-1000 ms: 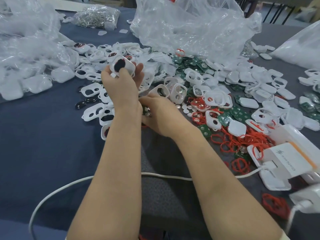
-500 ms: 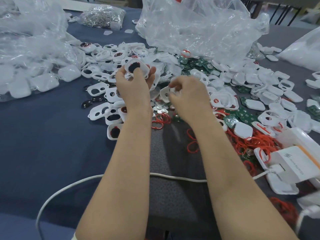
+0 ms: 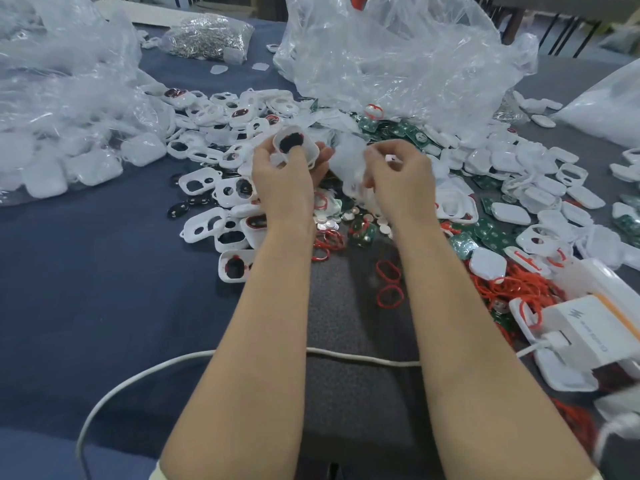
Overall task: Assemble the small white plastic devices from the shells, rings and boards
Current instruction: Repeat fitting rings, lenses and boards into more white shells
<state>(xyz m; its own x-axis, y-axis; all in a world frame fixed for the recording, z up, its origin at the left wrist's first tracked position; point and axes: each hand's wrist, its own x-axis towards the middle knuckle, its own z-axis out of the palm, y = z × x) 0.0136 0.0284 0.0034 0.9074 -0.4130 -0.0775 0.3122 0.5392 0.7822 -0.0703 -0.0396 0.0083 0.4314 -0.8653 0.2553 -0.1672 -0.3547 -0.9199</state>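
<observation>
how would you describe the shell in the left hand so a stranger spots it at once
Start at the big crumpled clear bag at the far centre, then come toward the left hand. It holds a white shell above the pile; unlike the loose ones lying there, it is lifted, its dark oval centre facing the camera.

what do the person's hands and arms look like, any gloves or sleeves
No gloves: the left hand and right hand are bare, with no rings or watch visible. Both forearms are uncovered; a pale yellowish sleeve edge shows only at the frame's bottom.
</observation>
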